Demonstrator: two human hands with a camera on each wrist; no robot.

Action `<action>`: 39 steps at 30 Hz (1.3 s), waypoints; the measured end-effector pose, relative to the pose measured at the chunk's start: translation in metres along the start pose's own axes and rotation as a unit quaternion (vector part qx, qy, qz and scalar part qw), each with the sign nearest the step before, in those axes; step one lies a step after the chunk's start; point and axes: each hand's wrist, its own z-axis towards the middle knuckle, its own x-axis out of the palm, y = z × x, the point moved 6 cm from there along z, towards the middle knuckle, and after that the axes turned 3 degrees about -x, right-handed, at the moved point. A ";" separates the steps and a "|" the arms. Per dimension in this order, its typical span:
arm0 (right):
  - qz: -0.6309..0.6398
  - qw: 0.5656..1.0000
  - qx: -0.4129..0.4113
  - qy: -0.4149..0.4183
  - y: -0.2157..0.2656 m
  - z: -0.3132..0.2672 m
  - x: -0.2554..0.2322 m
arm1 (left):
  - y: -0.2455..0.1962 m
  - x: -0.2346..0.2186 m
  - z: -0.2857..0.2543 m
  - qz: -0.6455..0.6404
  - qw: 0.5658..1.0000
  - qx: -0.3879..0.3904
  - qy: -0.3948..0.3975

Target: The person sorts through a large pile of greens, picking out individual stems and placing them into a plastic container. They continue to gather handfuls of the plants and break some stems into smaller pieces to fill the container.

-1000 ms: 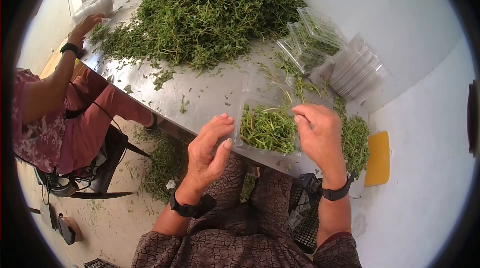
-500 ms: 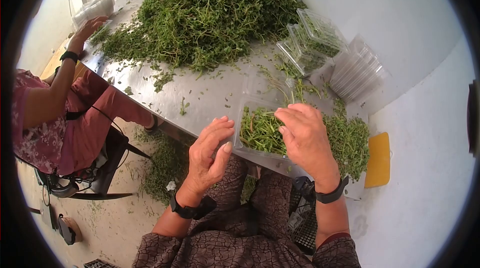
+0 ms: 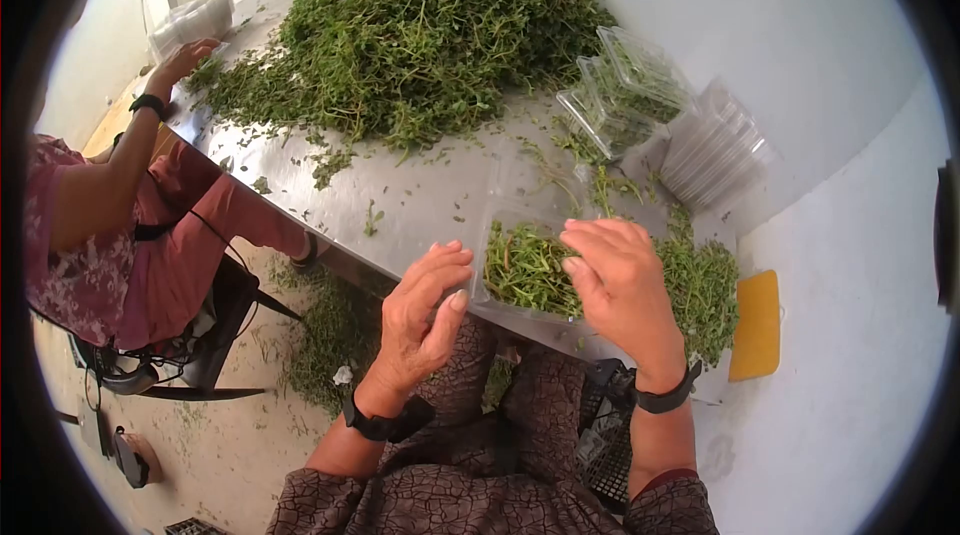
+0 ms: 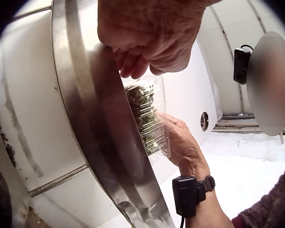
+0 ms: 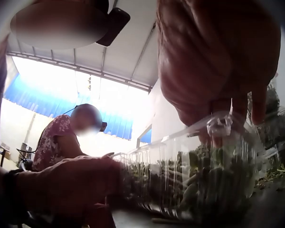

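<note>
A clear plastic box [image 3: 497, 300] filled with green leafy stems [image 3: 530, 267] sits at the table's near edge, its lid folded back behind it. At its left side is my left hand [image 3: 425, 320], fingers loosely bent and touching or nearly touching the wall. My right hand [image 3: 625, 290] is over the box's right side, fingers bent and pointing left. In the right wrist view, the fingers of my right hand [image 5: 218, 61] reach down at the box wall [image 5: 152, 175]; whether they touch the greens is unclear. The left wrist view shows the box [image 4: 149, 116] between both hands.
A large heap of greens [image 3: 430, 45] covers the table's back. Filled boxes [image 3: 625, 95] and stacked containers [image 3: 715, 150] stand at right, beside loose greens [image 3: 705, 285]. A yellow board [image 3: 755, 325] is at the far right. Another person [image 3: 110, 215] sits at left.
My right hand has moved left from the box's right edge to over the greens, and its fingers have spread slightly from a pinched pose. My left hand has stayed beside the box.
</note>
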 end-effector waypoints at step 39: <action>-0.134 0.968 0.209 -0.045 -0.062 -0.096 -0.079 | 0.002 0.002 -0.003 0.057 0.998 0.027 0.009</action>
